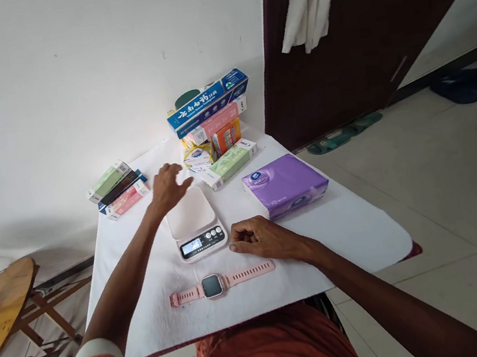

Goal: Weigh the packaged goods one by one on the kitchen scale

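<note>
My left hand (168, 188) hovers with fingers spread just above the far left corner of a white kitchen scale (194, 221), holding nothing. The scale's lit display faces me. My right hand (260, 238) rests on the white tablecloth to the right of the scale, fingers curled in loosely with nothing visible in them. A pink smartwatch (217, 284) lies flat in front of the scale, near the table's front edge.
A purple tissue pack (285, 184) lies right of the scale. A pile of toothpaste and other boxes (212, 127) stands at the back; three slim boxes (119, 189) lie at the back left. The small table (355, 226) stands against the wall. Wooden stools (1, 312) stand left; a dark door (360, 32) is right.
</note>
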Demonstrator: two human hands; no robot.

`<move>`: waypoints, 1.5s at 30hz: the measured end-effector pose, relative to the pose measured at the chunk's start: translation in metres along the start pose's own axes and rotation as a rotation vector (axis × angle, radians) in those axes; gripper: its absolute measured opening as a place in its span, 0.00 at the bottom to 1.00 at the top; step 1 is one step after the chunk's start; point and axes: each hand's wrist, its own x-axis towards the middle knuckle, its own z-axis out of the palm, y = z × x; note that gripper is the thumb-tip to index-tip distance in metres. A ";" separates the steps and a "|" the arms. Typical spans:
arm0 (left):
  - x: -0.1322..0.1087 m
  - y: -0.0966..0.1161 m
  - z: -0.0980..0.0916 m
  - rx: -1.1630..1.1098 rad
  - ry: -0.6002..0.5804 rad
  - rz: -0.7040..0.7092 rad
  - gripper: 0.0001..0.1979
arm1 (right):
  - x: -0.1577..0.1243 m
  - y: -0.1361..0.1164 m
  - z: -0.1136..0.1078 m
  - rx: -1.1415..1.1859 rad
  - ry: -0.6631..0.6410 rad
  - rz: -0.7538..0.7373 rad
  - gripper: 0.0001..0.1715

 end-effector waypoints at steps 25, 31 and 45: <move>0.016 0.079 -0.012 -0.073 0.002 0.052 0.24 | -0.002 -0.001 -0.001 0.021 0.001 0.003 0.12; -0.053 0.017 -0.048 -0.092 -0.068 0.113 0.25 | -0.001 -0.001 -0.001 -0.008 -0.010 -0.011 0.13; -0.110 -0.031 -0.046 -0.317 -0.047 0.034 0.31 | -0.002 0.001 0.001 -0.006 -0.028 0.025 0.19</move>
